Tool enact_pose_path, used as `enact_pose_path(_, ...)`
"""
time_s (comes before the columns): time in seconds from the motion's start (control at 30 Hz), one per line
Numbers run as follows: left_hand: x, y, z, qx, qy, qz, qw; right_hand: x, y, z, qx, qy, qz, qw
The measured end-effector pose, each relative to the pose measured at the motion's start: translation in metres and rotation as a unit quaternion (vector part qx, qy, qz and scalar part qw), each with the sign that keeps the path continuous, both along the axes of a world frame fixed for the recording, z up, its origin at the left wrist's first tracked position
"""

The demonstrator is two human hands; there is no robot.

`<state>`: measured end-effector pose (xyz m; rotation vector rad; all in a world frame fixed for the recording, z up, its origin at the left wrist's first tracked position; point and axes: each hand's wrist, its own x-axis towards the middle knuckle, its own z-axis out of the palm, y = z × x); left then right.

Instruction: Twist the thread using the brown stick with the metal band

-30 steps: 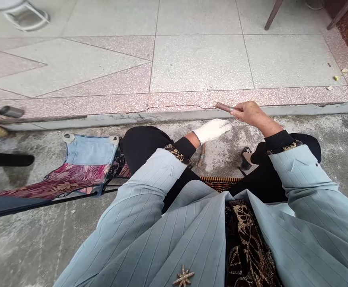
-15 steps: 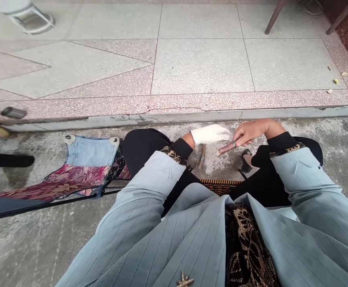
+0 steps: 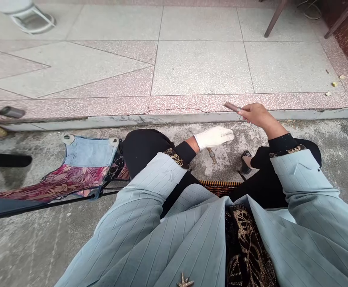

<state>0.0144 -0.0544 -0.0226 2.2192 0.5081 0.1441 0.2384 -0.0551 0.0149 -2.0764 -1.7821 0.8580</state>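
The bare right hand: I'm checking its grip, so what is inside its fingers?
The bare right hand holds a slim reddish-brown rod with a pale band; the rest of the rod is hidden by the fingers.

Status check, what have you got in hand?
Right hand gripping brown rod, raised. Gloved left hand open, holding nothing visible. Small tool on ground beneath it.

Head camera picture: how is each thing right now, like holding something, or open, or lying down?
Left hand: white-gloved, open, holding nothing.
Right hand: bare, raised, gripping the rod.
Reddish-brown rod: held, pointing away from the hand.
Small tool: lying on the concrete.
Folding chair: unfolded, with denim and floral cloth.
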Motion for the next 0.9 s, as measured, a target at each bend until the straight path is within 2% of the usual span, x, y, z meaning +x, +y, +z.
enact_pose_path(0.1, -0.005, 0.003, 0.002, 0.024, 0.011, 0.025, 0.999, -0.003, 0.002, -0.005, -0.036, -0.141, 0.090, 0.985)
enact_pose_path(0.17, -0.010, 0.006, 0.005, 0.030, 0.019, 0.044, 0.998, -0.004, -0.001, -0.007, -0.115, -0.151, 0.163, 0.968)
enact_pose_path(0.23, -0.014, 0.008, 0.008, 0.026, 0.014, 0.057, 0.998, -0.005, -0.006, -0.005, -0.225, -0.095, 0.248, 0.937)
enact_pose_path(0.3, -0.017, 0.012, 0.009, 0.018, -0.004, 0.068, 0.998, -0.006, -0.012, 0.001, -0.310, 0.002, 0.331, 0.891)
enact_pose_path(0.37, -0.017, 0.014, 0.010, 0.007, -0.025, 0.080, 0.996, -0.006, -0.018, 0.012, -0.331, 0.106, 0.379, 0.857)
enact_pose_path(0.4, -0.016, 0.015, 0.009, -0.002, -0.034, 0.085, 0.996, -0.004, -0.020, 0.018, -0.317, 0.153, 0.382, 0.855)
enact_pose_path(0.43, -0.015, 0.015, 0.009, -0.016, -0.042, 0.092, 0.995, -0.003, -0.022, 0.024, -0.289, 0.196, 0.372, 0.860)
enact_pose_path(0.5, -0.013, 0.014, 0.007, -0.057, -0.054, 0.109, 0.991, 0.001, -0.024, 0.033, -0.192, 0.251, 0.307, 0.898)
enact_pose_path(0.57, -0.010, 0.010, 0.006, -0.104, -0.063, 0.110, 0.986, 0.004, -0.024, 0.037, -0.104, 0.276, 0.220, 0.930)
enact_pose_path(0.63, -0.008, 0.006, 0.006, -0.129, -0.062, 0.087, 0.986, 0.005, -0.023, 0.036, -0.057, 0.277, 0.151, 0.947)
enact_pose_path(0.73, -0.006, 0.002, 0.005, -0.102, -0.038, 0.053, 0.993, 0.002, -0.020, 0.031, -0.045, 0.229, 0.106, 0.967)
enact_pose_path(0.9, -0.002, 0.002, -0.004, -0.014, 0.014, 0.005, 1.000, -0.006, -0.011, 0.019, -0.049, 0.066, 0.052, 0.995)
